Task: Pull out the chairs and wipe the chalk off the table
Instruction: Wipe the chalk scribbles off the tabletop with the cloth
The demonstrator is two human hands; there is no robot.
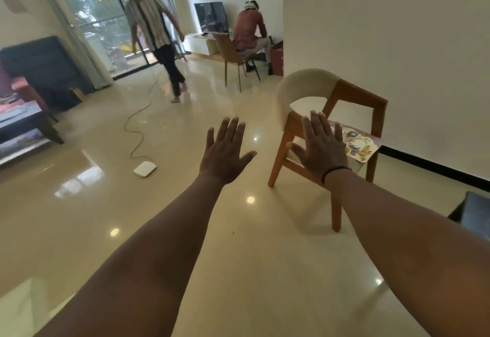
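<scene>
Bare and flat, the left hand (225, 151) and right hand (322, 145) stretch forward with fingers spread, holding nothing. Just past the right hand stands the chair (331, 113) near the wall: stiff wood, probably moderately heavy, best gripped by its padded curved back. No desk shows.

- The glossy cream tiled floor (238, 257) carries everything here and shows bright spots of reflected light.
- A wooden chair (328, 135) with a cream back stands on it, behind the outstretched right-hand fingers (315, 127).
- A flat white box (144, 168) lies left of and below the left-hand fingers (228, 129) (a pale cable (138, 127) snakes away from it).
- Another chair (233, 58) stands far beyond the fingertips.
</scene>
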